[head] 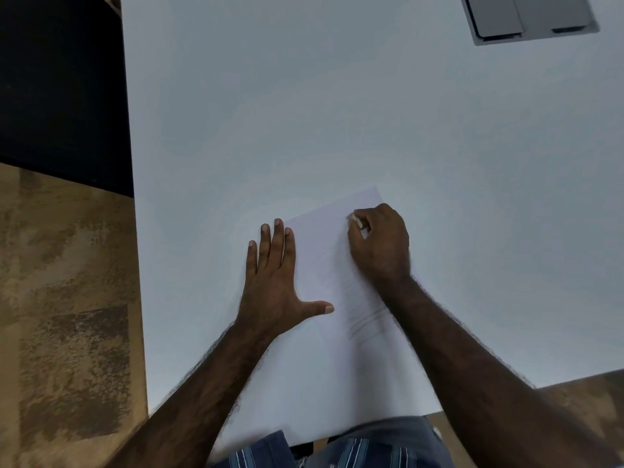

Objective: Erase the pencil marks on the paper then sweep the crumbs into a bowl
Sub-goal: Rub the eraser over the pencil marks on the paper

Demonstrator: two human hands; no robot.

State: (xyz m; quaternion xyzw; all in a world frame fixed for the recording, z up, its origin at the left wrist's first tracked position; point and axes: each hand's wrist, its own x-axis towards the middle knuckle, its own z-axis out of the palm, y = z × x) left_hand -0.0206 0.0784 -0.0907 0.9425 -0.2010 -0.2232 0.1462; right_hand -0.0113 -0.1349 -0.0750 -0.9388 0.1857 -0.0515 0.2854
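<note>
Head view: A white paper (337, 265) lies flat on the pale tabletop (304, 113), near its front edge and turned at an angle. The left hand (273, 282) rests flat along the paper's left edge, fingers straight and together, thumb spread out onto the sheet; it holds nothing. The right hand (381, 244) sits curled on the upper part of the paper, its fingertips pinching a small white eraser (355, 220) against the sheet. Faint pencil marks (368, 322) show lower on the paper, beside the right forearm. A grey panel (526, 18) is set in the tabletop's far right corner.
</note>
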